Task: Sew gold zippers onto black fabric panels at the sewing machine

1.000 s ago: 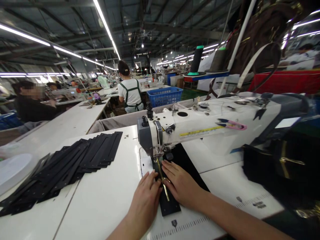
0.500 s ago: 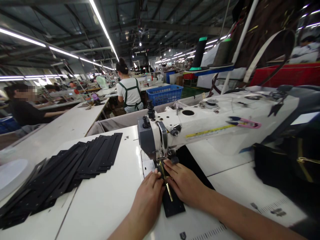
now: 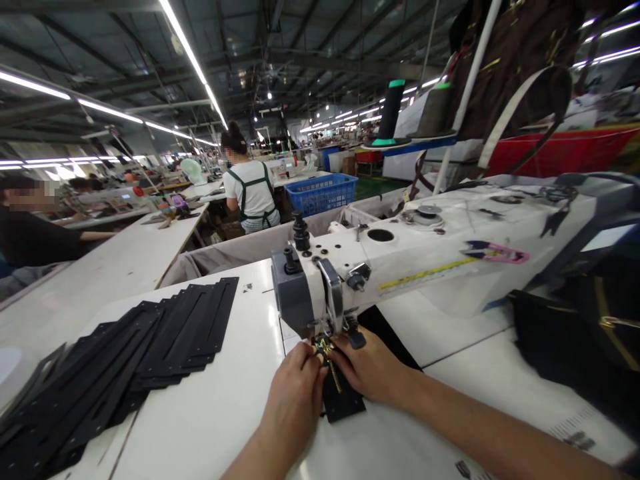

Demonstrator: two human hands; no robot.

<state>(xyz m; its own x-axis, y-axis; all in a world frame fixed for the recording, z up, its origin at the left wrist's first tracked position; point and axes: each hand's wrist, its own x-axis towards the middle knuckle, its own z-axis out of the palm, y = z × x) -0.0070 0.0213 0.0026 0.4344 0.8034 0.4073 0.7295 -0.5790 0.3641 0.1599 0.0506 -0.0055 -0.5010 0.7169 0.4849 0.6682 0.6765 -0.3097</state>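
Note:
A black strip (image 3: 345, 405) with a gold-toothed zipper (image 3: 335, 379) lies under the needle area of a white sewing machine (image 3: 425, 260). My left hand (image 3: 296, 381) is curled at the strip's left edge, its thumb and fingertips pinched by the zipper close to the presser foot. On the other side, my right hand (image 3: 377, 363) grips the strip, thumb beside the zipper; its fingertips are partly hidden behind the machine's foot parts. A larger black piece (image 3: 390, 337) extends beyond my right hand.
Overlapping black slotted strips (image 3: 165, 340) cover the table's left side. Pink-handled thread snips (image 3: 505, 253) rest on the machine arm. Black pieces with gold zippers (image 3: 565, 340) lie at right. Thread cones (image 3: 390, 113), a blue basket (image 3: 323, 193) and two co-workers are farther back.
The strip and zipper have moved farther in toward the presser foot, both hands with them. My right fingers, flat before, have slid behind the foot parts. The camera view has shifted slightly.

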